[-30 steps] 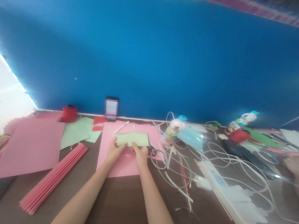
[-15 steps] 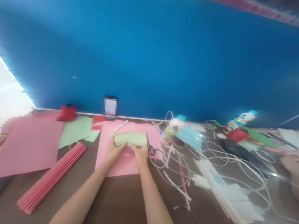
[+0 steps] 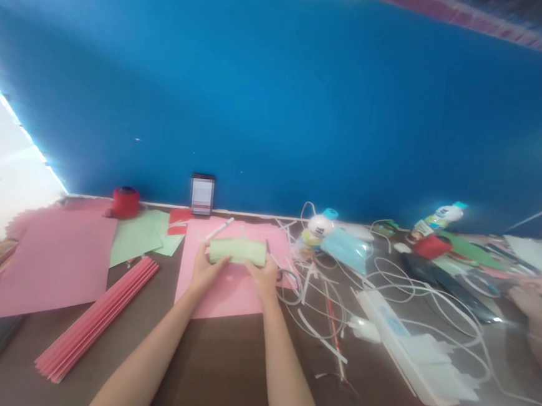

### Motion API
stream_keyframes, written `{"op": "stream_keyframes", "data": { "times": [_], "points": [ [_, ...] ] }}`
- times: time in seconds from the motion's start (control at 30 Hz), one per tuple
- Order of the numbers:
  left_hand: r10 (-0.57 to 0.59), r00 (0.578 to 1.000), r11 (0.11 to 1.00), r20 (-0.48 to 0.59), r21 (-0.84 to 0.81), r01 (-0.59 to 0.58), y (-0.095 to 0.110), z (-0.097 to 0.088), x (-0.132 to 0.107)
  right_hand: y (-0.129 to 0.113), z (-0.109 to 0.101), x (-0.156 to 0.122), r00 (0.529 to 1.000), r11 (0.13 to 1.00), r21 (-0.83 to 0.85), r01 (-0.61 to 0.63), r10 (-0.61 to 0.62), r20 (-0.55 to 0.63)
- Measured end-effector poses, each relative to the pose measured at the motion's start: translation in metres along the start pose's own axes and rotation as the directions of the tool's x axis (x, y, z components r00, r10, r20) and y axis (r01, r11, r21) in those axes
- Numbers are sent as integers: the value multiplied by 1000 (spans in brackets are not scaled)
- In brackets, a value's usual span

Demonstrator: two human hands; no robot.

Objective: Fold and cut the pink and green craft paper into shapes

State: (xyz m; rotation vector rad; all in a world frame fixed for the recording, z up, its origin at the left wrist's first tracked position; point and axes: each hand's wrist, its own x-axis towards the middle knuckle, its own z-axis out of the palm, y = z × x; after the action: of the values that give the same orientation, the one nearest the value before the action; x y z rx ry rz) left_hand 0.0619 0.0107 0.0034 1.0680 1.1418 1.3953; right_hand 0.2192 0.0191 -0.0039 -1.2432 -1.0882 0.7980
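Between my two hands is a folded strip of pale green paper (image 3: 238,250), held level over a pink sheet (image 3: 225,302). My left hand (image 3: 206,267) is closed on its left end, thumb along the near edge. At the right end my right hand (image 3: 264,274) grips it the same way. A white pen-like stick (image 3: 219,228) lies on the pink sheet behind the strip. Scissors (image 3: 288,278), partly hidden, rest just right of my right hand.
A pleated pink paper bundle (image 3: 97,317) and a large pink sheet (image 3: 55,261) lie left. A phone (image 3: 202,195) leans on the blue wall. Rightward are a glue bottle (image 3: 318,228), tangled white cables (image 3: 418,290), a power strip (image 3: 398,344) and another person's hand (image 3: 532,305).
My right hand has shifted slightly outward along the green paper, its thumb moving away from the left one. The paper now looks flatter and more level. The view has turned slightly.
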Motion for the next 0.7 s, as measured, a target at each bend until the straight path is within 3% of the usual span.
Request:
{"op": "stream_keyframes", "data": {
  "times": [0.23,0.37,0.5,0.7],
  "points": [
    [-24,993,994,-113,-113,11,-6,-3,6,1,4,-1,994,986,122,-111,112,1],
    [-74,994,969,-81,-243,52,-12,-2,11,0,12,-6,994,983,154,-99,90,65],
    [-61,995,964,-73,-263,39,-20,-3,16,0,16,-10,992,993,111,-50,36,122],
    [-30,992,975,-126,-222,2,-18,-10,17,6,12,-7,997,999,-38,15,-12,72]
  ]
}}
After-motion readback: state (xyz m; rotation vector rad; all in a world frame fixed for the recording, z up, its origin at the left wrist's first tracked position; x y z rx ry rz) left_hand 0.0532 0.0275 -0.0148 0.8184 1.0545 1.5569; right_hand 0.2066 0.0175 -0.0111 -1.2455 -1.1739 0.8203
